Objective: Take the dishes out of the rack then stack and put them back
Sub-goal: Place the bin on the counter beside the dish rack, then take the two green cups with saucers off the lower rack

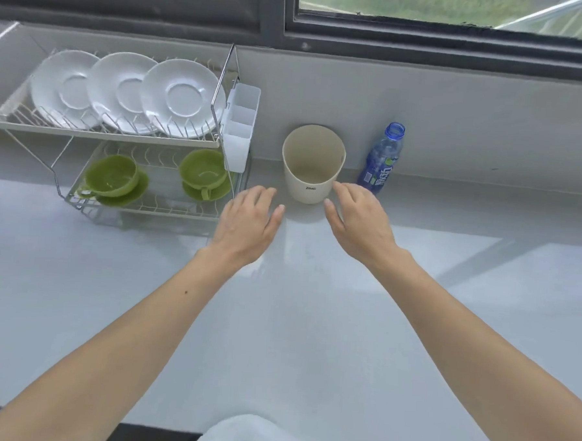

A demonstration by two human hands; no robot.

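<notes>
Pale grey countertop [294, 321] is running beneath a dark-framed window [429, 5], and a two-tier wire rack [112, 136] is standing at its left end.

**Dishes.** Three white plates [121, 90] are standing on edge in the upper tier, overlapping one another. Two green cups [111, 177] are sitting on green saucers [205, 191] in the lower tier. Nothing is out of the rack yet.

**Hands.** The left hand [249, 221] and the right hand [358, 224] are both hovering over the counter with fingers spread and relaxed, holding nothing. They are flanking a beige container [311, 167], the right fingertips just beside its wall.

**Likely faults.**
- The plates are overlapping; drawing one out at a slant is likely to drag its neighbour or snag the wire prongs.
- Each cup is resting loose on its saucer under a low upper tier; pulling a saucer alone risks the cup sliding off.
- A blue bottle [382, 161], seemingly uncapped, is standing near the right hand; a careless sweep could topple it.
</notes>
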